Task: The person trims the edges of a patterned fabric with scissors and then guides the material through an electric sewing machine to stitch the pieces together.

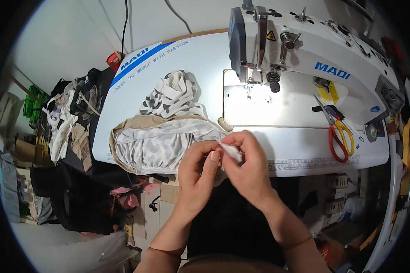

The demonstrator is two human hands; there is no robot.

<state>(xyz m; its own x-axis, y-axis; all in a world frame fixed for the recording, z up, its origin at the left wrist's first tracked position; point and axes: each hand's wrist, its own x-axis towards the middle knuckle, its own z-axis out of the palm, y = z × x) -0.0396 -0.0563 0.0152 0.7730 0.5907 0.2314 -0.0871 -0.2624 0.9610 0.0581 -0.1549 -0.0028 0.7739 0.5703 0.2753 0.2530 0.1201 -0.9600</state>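
A gathered white garment piece (155, 144) with grey spots and a beige edge lies on the left part of the sewing table. Its right end runs up into my two hands at the table's front edge. My left hand (200, 166) pinches the fabric between thumb and fingers. Close against it, my right hand (247, 159) grips a small white fold of the same cloth, which pokes out between thumb and forefinger. Behind the piece, a bunched part of white cloth with dark spots (173, 93) rests on the tabletop; whether the two are joined, I cannot tell.
A white sewing machine (305, 50) stands at the back right, its needle area lit. Scissors with red and yellow handles (337, 136) lie right of my hands. Piled clothes (66, 118) sit beyond the table's left edge, with a red cup (114, 60) behind.
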